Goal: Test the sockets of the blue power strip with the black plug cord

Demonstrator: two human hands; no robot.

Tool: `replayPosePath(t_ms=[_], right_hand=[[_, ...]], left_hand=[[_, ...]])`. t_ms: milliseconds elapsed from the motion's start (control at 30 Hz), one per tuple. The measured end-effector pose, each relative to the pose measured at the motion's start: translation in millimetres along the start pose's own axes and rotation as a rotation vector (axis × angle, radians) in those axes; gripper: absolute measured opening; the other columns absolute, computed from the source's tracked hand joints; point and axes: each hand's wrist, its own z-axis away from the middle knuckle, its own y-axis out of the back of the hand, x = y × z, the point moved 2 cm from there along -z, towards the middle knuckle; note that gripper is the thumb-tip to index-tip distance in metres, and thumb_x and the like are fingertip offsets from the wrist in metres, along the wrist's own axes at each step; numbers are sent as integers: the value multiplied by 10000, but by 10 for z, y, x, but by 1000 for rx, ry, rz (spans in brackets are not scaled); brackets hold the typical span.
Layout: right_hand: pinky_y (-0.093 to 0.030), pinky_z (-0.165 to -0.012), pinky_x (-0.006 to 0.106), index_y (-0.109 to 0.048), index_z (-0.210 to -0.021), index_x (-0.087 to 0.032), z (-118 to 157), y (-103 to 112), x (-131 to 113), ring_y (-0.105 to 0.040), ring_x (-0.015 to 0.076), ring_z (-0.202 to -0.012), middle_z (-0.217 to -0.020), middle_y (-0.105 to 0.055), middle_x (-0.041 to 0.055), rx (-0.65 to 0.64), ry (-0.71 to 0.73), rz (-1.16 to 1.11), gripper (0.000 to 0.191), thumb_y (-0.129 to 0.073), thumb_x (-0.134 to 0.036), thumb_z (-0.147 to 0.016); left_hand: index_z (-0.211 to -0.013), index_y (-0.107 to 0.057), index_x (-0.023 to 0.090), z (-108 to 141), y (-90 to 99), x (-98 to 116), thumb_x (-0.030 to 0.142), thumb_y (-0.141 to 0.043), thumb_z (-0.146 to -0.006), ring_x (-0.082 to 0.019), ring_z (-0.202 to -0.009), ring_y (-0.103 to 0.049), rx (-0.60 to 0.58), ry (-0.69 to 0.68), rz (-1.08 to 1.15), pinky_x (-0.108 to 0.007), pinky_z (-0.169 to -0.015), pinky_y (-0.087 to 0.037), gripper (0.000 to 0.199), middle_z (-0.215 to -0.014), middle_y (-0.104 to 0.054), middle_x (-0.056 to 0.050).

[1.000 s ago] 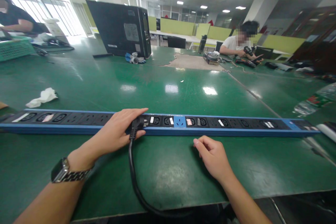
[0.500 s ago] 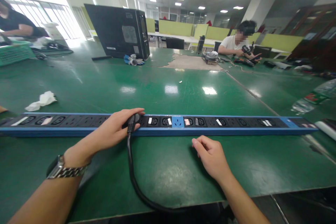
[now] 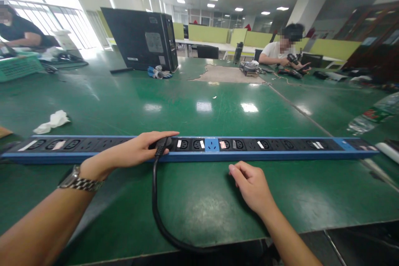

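A long blue and black power strip (image 3: 268, 156) lies across the green table, with rows of sockets and several small white labels. My left hand (image 3: 137, 149) is closed around a black power plug (image 3: 162, 145) at a socket left of the strip's middle. How deep the plug sits in the socket is hidden. From it a thick black cable (image 3: 155, 199) runs down over the table's front edge. My right hand (image 3: 249, 181) rests just in front of the strip with fingers curled, apart from the strip; nothing shows in it.
A black computer case (image 3: 137, 41) stands at the back left, with gloves (image 3: 158, 72) beside it. Crumpled tissue (image 3: 52, 121) lies behind the strip's left end, a plastic bottle (image 3: 374, 114) behind its right. Two people sit across the table (image 3: 187, 104); a green basket (image 3: 18, 66) is far left.
My left hand and the plug have shifted slightly right, and the wrist has lowered and flattened. The strip's left end appears slightly further right. My right hand has hardly moved.
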Motion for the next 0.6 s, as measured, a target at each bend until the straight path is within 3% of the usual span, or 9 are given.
replayPosePath(t_ms=[67,133,233,333,433,600], right_hand=[[-304,-543,247,-609,-652,-165,0,-1,-2,-472,123,-539,-528,-499,-21,4,7,-2,410,-487,-447,-924],[-300,-541,245,-607,-651,-162,-2,-1,-3,-470,120,-538,-526,-492,-24,11,7,-6,418,-484,-457,-921],[-298,-540,245,-605,-655,-162,-12,-4,-5,-464,116,-530,-520,-486,-27,15,1,-10,419,-481,-461,-921],[-297,-539,245,-578,-629,-168,-27,-13,-18,-453,111,-520,-513,-479,-31,7,8,-8,413,-485,-446,-919],[-291,-537,245,-557,-611,-170,-39,-20,-29,-451,109,-517,-510,-479,-31,9,13,0,414,-488,-438,-919],[-286,-531,245,-585,-626,-161,-34,-15,-13,-453,107,-513,-505,-476,-32,31,2,-11,420,-489,-440,-925]], left_hand=[[-1437,-447,277,-15,-30,-3,452,-486,-929,-254,-1238,-572,-18,9,-20,-401,-1049,-444,539,-1406,-566,-55],[-1443,-436,267,-7,-82,-8,503,-534,-896,-269,-1255,-556,43,21,-60,-413,-1066,-428,604,-1414,-556,-67],[-1358,-528,240,62,-175,-14,572,-631,-815,-282,-1179,-601,286,31,-92,-413,-1027,-463,645,-1314,-631,-87],[-1164,-647,248,129,-231,45,509,-649,-835,-244,-1014,-670,559,-20,-89,-366,-933,-520,420,-1128,-712,-55],[-1185,-634,251,60,-250,227,430,-638,-871,-209,-959,-682,780,-57,-92,-338,-899,-527,361,-1130,-708,-41],[-1183,-636,193,-433,-477,649,456,-583,-905,-223,-929,-682,590,-107,-139,-349,-819,-530,387,-1029,-730,-71]])
